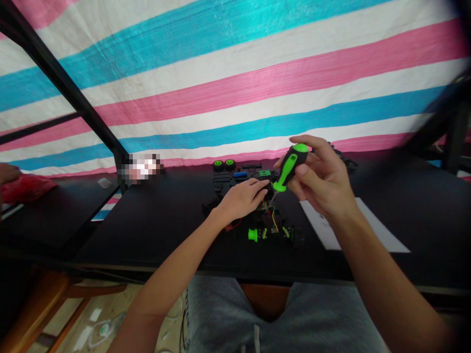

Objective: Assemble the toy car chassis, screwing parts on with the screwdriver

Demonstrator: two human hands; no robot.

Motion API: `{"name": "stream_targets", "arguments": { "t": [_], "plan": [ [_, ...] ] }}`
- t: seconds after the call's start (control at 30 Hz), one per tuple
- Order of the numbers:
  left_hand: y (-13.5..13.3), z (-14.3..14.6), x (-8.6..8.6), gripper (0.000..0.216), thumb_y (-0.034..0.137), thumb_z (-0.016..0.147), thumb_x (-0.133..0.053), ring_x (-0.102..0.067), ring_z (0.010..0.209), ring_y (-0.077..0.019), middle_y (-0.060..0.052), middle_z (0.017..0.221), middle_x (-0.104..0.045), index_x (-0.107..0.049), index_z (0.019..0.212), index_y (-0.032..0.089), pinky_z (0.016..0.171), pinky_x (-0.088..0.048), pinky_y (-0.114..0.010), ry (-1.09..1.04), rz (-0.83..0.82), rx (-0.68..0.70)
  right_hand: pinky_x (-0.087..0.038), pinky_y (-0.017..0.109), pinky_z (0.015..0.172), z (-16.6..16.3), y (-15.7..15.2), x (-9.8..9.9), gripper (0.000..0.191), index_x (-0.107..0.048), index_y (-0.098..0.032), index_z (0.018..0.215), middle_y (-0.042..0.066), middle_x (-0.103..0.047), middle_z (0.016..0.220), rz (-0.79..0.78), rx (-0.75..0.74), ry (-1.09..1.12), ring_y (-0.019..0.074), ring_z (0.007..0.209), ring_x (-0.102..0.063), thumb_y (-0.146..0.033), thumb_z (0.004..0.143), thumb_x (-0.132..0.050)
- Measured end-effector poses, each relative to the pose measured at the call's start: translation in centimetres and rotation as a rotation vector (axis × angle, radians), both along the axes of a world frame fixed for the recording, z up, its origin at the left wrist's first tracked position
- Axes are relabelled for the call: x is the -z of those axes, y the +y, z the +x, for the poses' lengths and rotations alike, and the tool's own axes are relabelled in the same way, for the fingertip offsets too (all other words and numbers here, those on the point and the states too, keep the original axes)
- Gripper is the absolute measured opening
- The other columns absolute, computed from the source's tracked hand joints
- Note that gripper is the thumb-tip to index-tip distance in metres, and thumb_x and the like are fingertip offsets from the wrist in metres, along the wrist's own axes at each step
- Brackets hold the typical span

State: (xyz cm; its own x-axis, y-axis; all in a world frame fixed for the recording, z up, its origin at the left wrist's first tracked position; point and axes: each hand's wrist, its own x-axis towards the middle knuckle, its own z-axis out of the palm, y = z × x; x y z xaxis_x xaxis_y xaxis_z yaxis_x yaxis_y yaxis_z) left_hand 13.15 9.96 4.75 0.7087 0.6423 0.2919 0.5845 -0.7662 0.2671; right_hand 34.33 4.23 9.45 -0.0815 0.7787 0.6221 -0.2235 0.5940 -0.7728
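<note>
My right hand (324, 181) grips a green and black screwdriver (291, 166) by its handle. The screwdriver tilts, its shaft pointing down and to the left into a black toy car chassis (281, 215) with loose coloured wires. The tip cannot be made out among the parts. My left hand (245, 198) lies over the chassis from the left and holds it, its fingers reaching close to the screwdriver's shaft. Some of those fingers are hidden. A bright green wheel hub (252, 235) is on the chassis's near left end.
Two small wheels (224, 164), a blue cylinder (240, 174) and black parts lie behind the chassis on the black table (147, 225). A white sheet (371, 230) lies under my right forearm. At far left, another person's hand (9, 173) is by a red plastic bag (31, 188).
</note>
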Motion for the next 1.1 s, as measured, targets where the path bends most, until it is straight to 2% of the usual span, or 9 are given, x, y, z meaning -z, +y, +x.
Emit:
{"name": "stream_targets", "arguments": {
  "t": [0.1, 0.23, 0.37, 0.53, 0.67, 0.8, 1.1],
  "plan": [
    [0.1, 0.1, 0.0, 0.044, 0.038, 0.121, -0.039, -0.076, 0.124, -0.0290, -0.014, 0.139, -0.075, -0.071, 0.145, 0.020, 0.111, -0.062, -0.043, 0.000, 0.010, -0.003, -0.041, 0.028, 0.035, -0.3, -0.2, -0.3, 0.041, -0.068, -0.037, 0.138, 0.003, -0.083, 0.112, -0.013, -0.017, 0.021, 0.0075, 0.042, -0.054, -0.044, 0.100, -0.084],
    [0.1, 0.1, 0.1, 0.045, 0.036, 0.121, -0.038, -0.076, 0.124, -0.0288, -0.013, 0.139, -0.075, -0.070, 0.146, 0.020, 0.111, -0.062, -0.042, -0.002, 0.002, -0.006, -0.049, 0.030, 0.037, -0.2, -0.4, -0.5, 0.043, -0.070, -0.035, 0.135, 0.004, -0.083, 0.111, -0.024, -0.022, 0.021, 0.0109, 0.044, -0.063, -0.047, 0.097, -0.085],
    [0.1, 0.1, 0.1, 0.047, 0.037, 0.121, -0.036, -0.076, 0.124, -0.0298, -0.014, 0.141, -0.074, -0.070, 0.148, 0.018, 0.111, -0.062, -0.044, -0.002, -0.018, -0.004, -0.053, 0.032, 0.040, 0.0, -0.4, -0.3, 0.046, -0.071, -0.035, 0.135, 0.004, -0.084, 0.112, -0.030, -0.044, 0.008, 0.0143, 0.047, -0.070, -0.043, 0.094, -0.090],
    [0.1, 0.2, -0.1, 0.053, 0.047, 0.123, -0.031, -0.075, 0.128, -0.0299, -0.013, 0.140, -0.075, -0.069, 0.148, 0.020, 0.114, -0.061, -0.044, -0.004, -0.038, -0.016, -0.054, 0.031, 0.039, 0.1, -0.2, 0.0, 0.046, -0.070, -0.036, 0.136, 0.004, -0.082, 0.112, -0.018, -0.033, -0.009, 0.0137, 0.049, -0.069, -0.038, 0.094, -0.089],
    [0.1, 0.2, -0.2, 0.054, 0.051, 0.123, -0.033, -0.074, 0.131, -0.0304, -0.013, 0.141, -0.074, -0.069, 0.148, 0.020, 0.113, -0.061, -0.043, 0.018, -0.047, -0.012, -0.055, 0.030, 0.038, 0.2, -0.1, 0.1, 0.047, -0.069, -0.036, 0.136, 0.004, -0.081, 0.111, -0.020, -0.021, -0.016, 0.0135, 0.050, -0.068, -0.040, 0.094, -0.090],
    [0.1, 0.2, -0.3, 0.054, 0.052, 0.123, -0.033, -0.074, 0.132, -0.0304, -0.012, 0.142, -0.074, -0.068, 0.150, 0.021, 0.112, -0.061, -0.042, 0.043, -0.037, -0.017, -0.055, 0.031, 0.038, 0.3, 0.0, 0.4, 0.048, -0.070, -0.037, 0.137, 0.004, -0.080, 0.110, -0.007, -0.033, -0.011, 0.0158, 0.055, -0.069, -0.039, 0.094, -0.090],
    [-0.4, 0.0, -0.6, 0.058, 0.051, 0.124, -0.026, -0.071, 0.139, -0.0296, -0.012, 0.151, -0.071, -0.061, 0.159, 0.021, 0.116, -0.060, -0.042, 0.044, -0.069, -0.018, -0.052, 0.031, 0.035, 0.3, 0.3, 0.6, 0.044, -0.071, -0.039, 0.135, 0.004, -0.082, 0.108, 0.022, -0.033, 0.023, 0.0152, 0.050, -0.065, -0.040, 0.094, -0.089]
  ]
}}
